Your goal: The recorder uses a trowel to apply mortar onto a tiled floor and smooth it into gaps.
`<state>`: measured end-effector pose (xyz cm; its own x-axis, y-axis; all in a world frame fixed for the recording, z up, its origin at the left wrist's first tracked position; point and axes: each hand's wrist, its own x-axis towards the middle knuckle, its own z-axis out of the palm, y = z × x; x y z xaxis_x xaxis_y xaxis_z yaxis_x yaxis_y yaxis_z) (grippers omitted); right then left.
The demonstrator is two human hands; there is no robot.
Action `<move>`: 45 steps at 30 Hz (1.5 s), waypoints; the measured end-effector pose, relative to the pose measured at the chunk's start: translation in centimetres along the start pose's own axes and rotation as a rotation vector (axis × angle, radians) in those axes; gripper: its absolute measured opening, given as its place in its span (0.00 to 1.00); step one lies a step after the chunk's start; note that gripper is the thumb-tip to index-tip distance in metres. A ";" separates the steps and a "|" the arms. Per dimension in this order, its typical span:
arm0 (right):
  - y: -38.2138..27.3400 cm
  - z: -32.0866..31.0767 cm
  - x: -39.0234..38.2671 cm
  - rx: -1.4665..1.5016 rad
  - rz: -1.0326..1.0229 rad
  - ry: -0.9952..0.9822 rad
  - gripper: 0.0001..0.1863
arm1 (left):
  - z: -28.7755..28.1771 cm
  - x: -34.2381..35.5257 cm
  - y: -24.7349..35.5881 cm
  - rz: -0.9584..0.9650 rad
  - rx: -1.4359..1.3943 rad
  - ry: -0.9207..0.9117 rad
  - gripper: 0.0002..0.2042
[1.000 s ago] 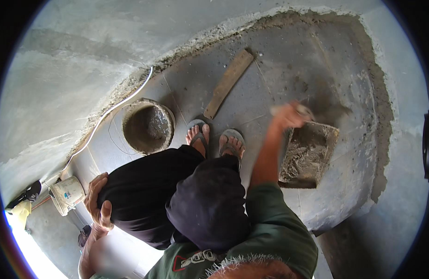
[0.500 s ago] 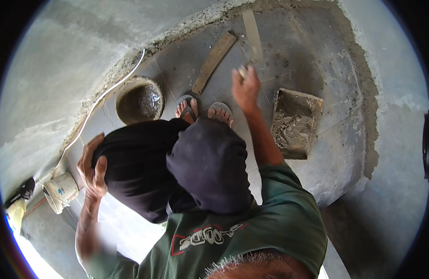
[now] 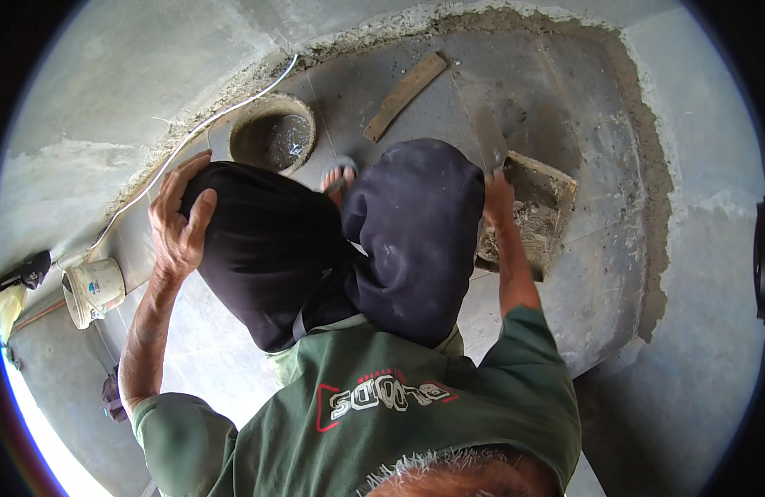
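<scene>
In my right hand (image 3: 499,201) is the handle of a trowel with a long, flat, greyish blade (image 3: 489,139), slightly blurred. That hand is at the left side of a rectangular mortar box (image 3: 572,192), and the blade points away from me past the box's far left corner. Wet grey mortar (image 3: 538,217) lies in the box, partly hidden by my hand and forearm. My left hand (image 3: 178,219) rests on my left knee, fingers stretched out over the dark trousers, holding nothing.
A round mortar-crusted tub (image 3: 309,149) with murky water stands beyond my left knee. A wooden board (image 3: 406,95) lies on the tiled floor ahead. A white cable (image 3: 202,126) runs along the rough wall base. A white bucket (image 3: 99,287) stands at the far left.
My right hand has moved right and nearer with the trowel, from the floor ahead to the mortar box. My knees have shifted forward in view. My left hand stays on the knee.
</scene>
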<state>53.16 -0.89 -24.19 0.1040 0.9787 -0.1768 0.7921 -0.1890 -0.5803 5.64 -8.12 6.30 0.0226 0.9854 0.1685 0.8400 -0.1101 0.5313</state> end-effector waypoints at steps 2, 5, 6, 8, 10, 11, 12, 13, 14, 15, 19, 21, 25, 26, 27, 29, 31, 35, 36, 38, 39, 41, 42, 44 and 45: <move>-1.6 -0.4 5.7 -0.086 -0.061 -0.002 0.19 | 1.1 0.6 0.0 0.041 0.058 -0.035 0.20; -4.4 -0.3 14.6 -0.206 -0.085 -0.016 0.21 | 1.8 1.8 -0.9 -0.033 0.009 -0.070 0.20; -5.4 0.1 17.2 -0.203 -0.058 -0.033 0.21 | 1.7 1.9 -1.2 -0.035 -0.009 -0.057 0.19; -7.0 1.5 20.9 -0.222 -0.038 -0.047 0.20 | 1.4 2.1 -2.0 -0.050 -0.012 -0.094 0.22; -8.4 3.1 23.1 -0.219 0.094 -0.063 0.20 | 1.4 2.2 -2.8 -0.051 -0.019 -0.051 0.22; -8.7 3.8 23.3 -0.212 0.087 -0.080 0.20 | 1.3 2.1 -3.1 -0.074 -0.030 -0.059 0.24; -8.9 4.4 22.9 -0.164 0.106 -0.174 0.23 | 1.4 2.1 -3.2 -0.094 -0.060 -0.073 0.24; -8.9 5.0 22.1 -0.112 0.122 -0.256 0.27 | 1.3 2.1 -3.3 -0.093 -0.044 -0.076 0.24; -8.5 5.3 20.6 -0.078 0.024 -0.319 0.27 | 1.3 2.1 -3.4 -0.089 0.000 -0.074 0.24; -8.0 5.5 18.7 -0.043 -0.083 -0.367 0.27 | 1.4 2.2 -3.4 -0.098 -0.009 -0.087 0.24; -4.5 4.9 10.8 -0.095 -0.242 -0.177 0.22 | 1.5 2.3 -3.8 -0.084 -0.054 -0.117 0.26; -2.7 3.5 9.1 -0.101 -0.113 -0.072 0.26 | 1.6 2.2 -4.1 -0.080 -0.081 -0.113 0.26; 1.8 -1.3 9.6 0.647 0.578 0.165 0.14 | 1.5 1.7 -4.7 -0.084 -0.074 -0.102 0.27; 2.7 -2.2 10.3 0.846 0.684 0.262 0.11 | 1.6 1.5 -4.8 -0.086 -0.097 -0.105 0.27; 3.5 -2.7 10.9 0.863 0.661 0.249 0.11 | 1.6 1.4 -4.8 -0.093 -0.107 -0.095 0.27; 4.0 -2.8 11.7 1.295 0.752 0.302 0.11 | 1.5 1.4 -4.7 -0.095 -0.111 -0.080 0.27; 2.9 -1.5 11.3 1.412 0.725 0.167 0.13 | 1.4 1.4 -4.5 -0.098 -0.056 -0.096 0.26; -3.0 3.2 6.2 1.569 0.629 -0.105 0.16 | 1.4 1.6 -4.1 -0.085 -0.069 -0.131 0.26; -4.6 4.1 4.5 1.518 0.631 -0.126 0.15 | 1.4 1.7 -4.0 -0.098 -0.058 -0.127 0.26; -6.7 5.5 0.4 1.392 0.622 -0.135 0.15 | 1.6 1.8 -3.9 -0.105 -0.056 -0.163 0.26; -6.8 5.6 -1.8 1.288 0.540 -0.182 0.14 | 1.7 1.8 -3.9 -0.118 -0.073 -0.150 0.26; -5.1 4.7 -5.3 1.048 0.531 -0.051 0.14 | 1.8 1.8 -3.8 -0.130 -0.078 -0.134 0.27; -3.6 4.1 -7.1 0.877 0.405 0.028 0.14 | 1.8 1.8 -3.8 -0.134 -0.102 -0.139 0.27; 1.4 0.9 -10.1 0.490 0.422 0.120 0.14 | 1.8 1.9 -3.9 -0.105 -0.045 -0.128 0.27; 4.4 -0.9 -10.9 0.140 0.080 0.307 0.13 | 1.8 1.8 -3.9 -0.107 -0.033 -0.120 0.27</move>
<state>56.09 -12.34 -24.10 0.3560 0.9345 0.0089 0.6859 -0.2548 -0.6816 3.35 -5.72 3.01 0.0003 0.9999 0.0101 0.8228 -0.0060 0.5682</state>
